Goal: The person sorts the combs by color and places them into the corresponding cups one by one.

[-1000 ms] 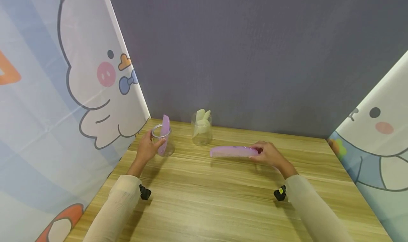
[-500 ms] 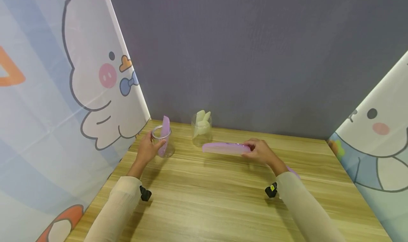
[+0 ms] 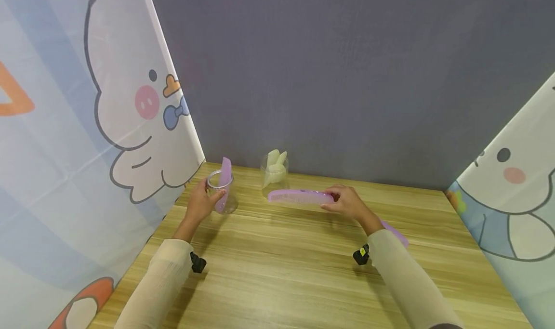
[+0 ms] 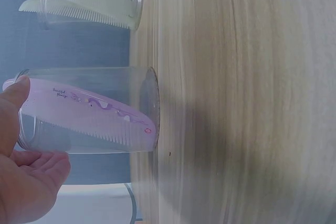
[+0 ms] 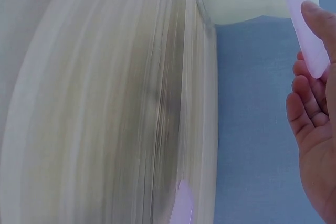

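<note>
My left hand grips a clear cup near its rim at the back left of the table. A purple comb leans inside that cup, one end sticking out above the rim. With thumb and fingers, my right hand pinches one end of another purple comb. This comb is level above the table and points left, teeth down. A third purple comb lies on the table, partly hidden behind my right forearm.
Behind the held comb stands a second clear cup with pale green combs in it. A grey wall borders the back of the wooden table, and printed cloths hang at both sides.
My right hand has moved left and slightly up with its comb, closer to the cups. More of the comb on the table now shows. My left hand stays on its cup.
</note>
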`<act>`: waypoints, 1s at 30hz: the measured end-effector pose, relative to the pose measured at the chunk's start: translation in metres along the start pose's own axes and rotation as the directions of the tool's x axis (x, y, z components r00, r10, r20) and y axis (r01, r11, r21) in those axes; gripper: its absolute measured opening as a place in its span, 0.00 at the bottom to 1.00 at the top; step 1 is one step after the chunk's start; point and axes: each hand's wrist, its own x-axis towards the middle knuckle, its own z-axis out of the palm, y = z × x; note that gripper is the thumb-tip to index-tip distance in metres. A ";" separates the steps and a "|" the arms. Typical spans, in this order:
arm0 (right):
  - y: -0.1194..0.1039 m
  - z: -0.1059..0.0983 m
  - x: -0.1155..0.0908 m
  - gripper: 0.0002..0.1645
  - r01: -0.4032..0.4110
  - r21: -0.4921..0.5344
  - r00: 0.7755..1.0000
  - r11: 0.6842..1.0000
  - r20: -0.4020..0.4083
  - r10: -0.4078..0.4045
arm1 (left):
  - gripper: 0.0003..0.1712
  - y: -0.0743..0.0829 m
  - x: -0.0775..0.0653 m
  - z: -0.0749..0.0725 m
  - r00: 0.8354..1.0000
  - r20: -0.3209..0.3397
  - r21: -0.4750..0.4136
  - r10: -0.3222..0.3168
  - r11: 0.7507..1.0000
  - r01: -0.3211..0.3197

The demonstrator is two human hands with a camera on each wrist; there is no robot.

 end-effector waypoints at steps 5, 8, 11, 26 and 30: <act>-0.004 0.004 0.006 0.27 0.012 0.013 1.000 1.000 -0.013 -0.011 | 0.45 0.000 0.001 0.000 1.000 -0.006 0.007 0.004 1.000 -0.003; -0.008 0.007 0.010 0.27 0.027 0.021 0.999 0.999 -0.020 -0.027 | 0.45 0.000 0.001 0.001 1.000 -0.009 0.010 -0.002 1.000 0.002; -0.012 0.010 0.015 0.26 0.033 0.034 0.999 0.999 -0.025 -0.033 | 0.44 -0.001 0.002 0.001 1.000 -0.010 0.015 -0.008 1.000 0.008; -0.040 0.023 0.041 0.27 0.013 0.027 0.999 1.000 -0.033 -0.012 | 0.44 0.000 0.002 0.001 1.000 -0.008 0.012 0.002 1.000 -0.002; -0.047 0.028 0.048 0.28 0.005 0.018 0.999 1.000 -0.042 -0.004 | 0.45 0.001 0.002 0.000 1.000 -0.004 0.014 -0.001 1.000 0.001</act>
